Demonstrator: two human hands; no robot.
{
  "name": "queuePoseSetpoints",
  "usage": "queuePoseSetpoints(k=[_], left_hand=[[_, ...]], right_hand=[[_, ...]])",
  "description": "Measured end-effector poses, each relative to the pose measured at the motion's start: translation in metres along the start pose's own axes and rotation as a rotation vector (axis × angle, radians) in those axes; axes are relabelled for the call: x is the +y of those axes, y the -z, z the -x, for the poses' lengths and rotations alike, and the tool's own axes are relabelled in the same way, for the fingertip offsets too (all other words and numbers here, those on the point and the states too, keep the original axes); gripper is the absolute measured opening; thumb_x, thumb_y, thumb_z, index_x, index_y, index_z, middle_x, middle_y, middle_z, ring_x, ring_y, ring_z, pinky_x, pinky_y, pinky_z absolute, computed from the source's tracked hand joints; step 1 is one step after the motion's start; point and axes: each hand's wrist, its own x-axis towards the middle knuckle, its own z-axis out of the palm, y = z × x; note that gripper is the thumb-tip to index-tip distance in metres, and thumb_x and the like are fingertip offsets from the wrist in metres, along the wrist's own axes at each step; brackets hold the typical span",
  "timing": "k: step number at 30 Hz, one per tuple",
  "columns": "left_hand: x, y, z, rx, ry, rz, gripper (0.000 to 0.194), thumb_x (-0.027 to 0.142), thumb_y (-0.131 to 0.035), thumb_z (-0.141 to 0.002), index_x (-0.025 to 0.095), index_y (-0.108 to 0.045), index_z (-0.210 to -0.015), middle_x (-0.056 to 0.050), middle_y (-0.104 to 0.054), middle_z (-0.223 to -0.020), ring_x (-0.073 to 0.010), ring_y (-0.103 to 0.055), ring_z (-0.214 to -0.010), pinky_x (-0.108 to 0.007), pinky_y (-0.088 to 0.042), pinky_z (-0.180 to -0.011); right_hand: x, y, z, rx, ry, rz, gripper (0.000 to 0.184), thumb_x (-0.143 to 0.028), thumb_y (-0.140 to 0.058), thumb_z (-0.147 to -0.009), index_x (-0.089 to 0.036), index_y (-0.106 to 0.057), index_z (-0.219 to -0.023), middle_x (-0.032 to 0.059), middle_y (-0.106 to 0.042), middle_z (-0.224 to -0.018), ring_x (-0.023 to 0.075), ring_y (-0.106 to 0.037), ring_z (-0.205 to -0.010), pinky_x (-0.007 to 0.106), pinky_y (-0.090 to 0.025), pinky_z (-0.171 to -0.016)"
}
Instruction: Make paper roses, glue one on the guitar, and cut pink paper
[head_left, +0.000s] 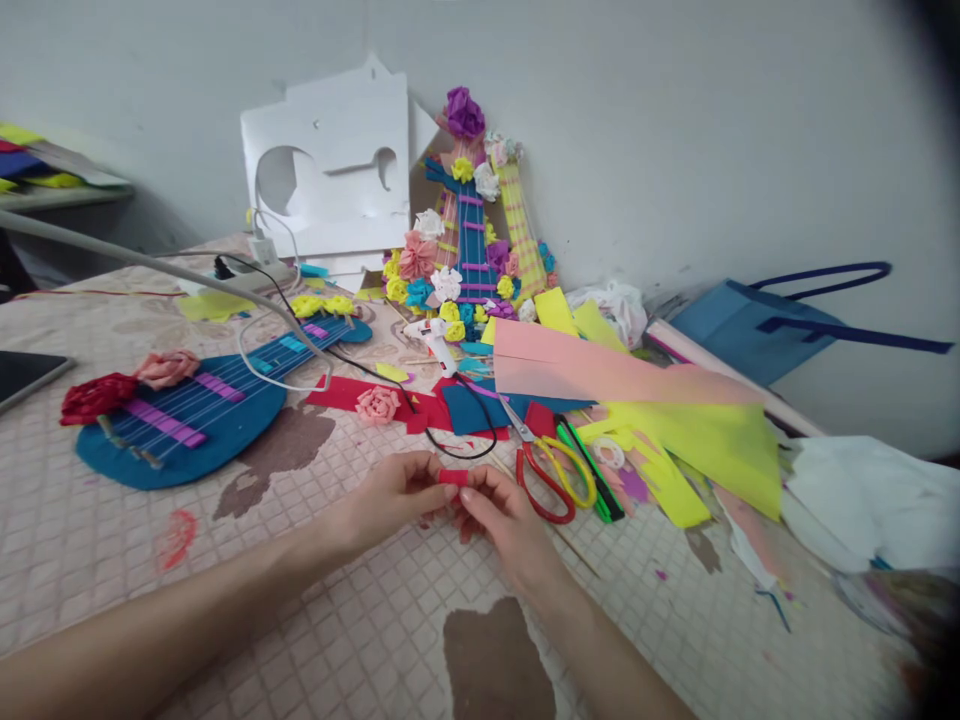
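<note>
Between both hands, low over the middle of the table, is a small piece of red paper (454, 478). My left hand (401, 497) pinches its left end with thumb and forefinger. The other end sits in the fingertips of my right hand (504, 515), which is also closed. Just right of that hand lie scissors (544, 475) with one red and one yellow handle loop, beside a green and black cutter knife (590, 470). Beyond my fingers, a pink paper flower (377, 404) rests on a strip of red paper (341, 392).
A blue guitar-shaped craft (225, 420) with paper flowers lies at left. A white glue gun (435, 342) stands behind, its cord looping forward. Pink sheets (600, 370) and yellow sheets (720, 450) pile up at right. Flower-covered guitar crafts (471, 240) and white cut-out board (337, 150) lean against the wall.
</note>
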Motion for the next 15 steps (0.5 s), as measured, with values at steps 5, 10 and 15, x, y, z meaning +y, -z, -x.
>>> queuePoseSetpoints(k=[5,10,15], left_hand=[[-0.002,0.001,-0.001,-0.024,0.008,-0.073,0.028,0.038,-0.066,-0.073,0.014,-0.052,-0.068,0.002,-0.054,-0.059,-0.0092,-0.049,-0.055,-0.022,-0.036,-0.051],[-0.003,0.002,-0.002,-0.014,0.017,-0.034,0.028,0.038,-0.067,-0.071,0.014,-0.052,-0.068,0.003,-0.052,-0.057,-0.008,-0.047,-0.053,-0.021,-0.035,-0.05],[-0.002,0.004,-0.003,-0.01,0.039,0.06,0.028,0.038,-0.067,-0.072,0.014,-0.053,-0.073,0.002,-0.057,-0.063,-0.0087,-0.051,-0.056,-0.022,-0.041,-0.054]], right_hand=[[0.0,0.003,0.002,-0.004,0.028,0.089,0.018,-0.035,-0.063,-0.078,-0.018,-0.057,-0.074,-0.0032,-0.055,-0.062,0.0097,-0.05,-0.055,0.022,-0.04,-0.049],[0.0,0.002,0.003,-0.026,0.035,0.161,0.018,-0.034,-0.059,-0.08,-0.018,-0.055,-0.074,-0.0038,-0.053,-0.06,0.0092,-0.048,-0.052,0.022,-0.04,-0.049],[-0.01,0.014,0.001,-0.052,0.078,0.393,0.019,-0.038,-0.052,-0.084,-0.019,-0.054,-0.08,-0.0024,-0.055,-0.065,0.0116,-0.052,-0.056,0.025,-0.043,-0.052]])
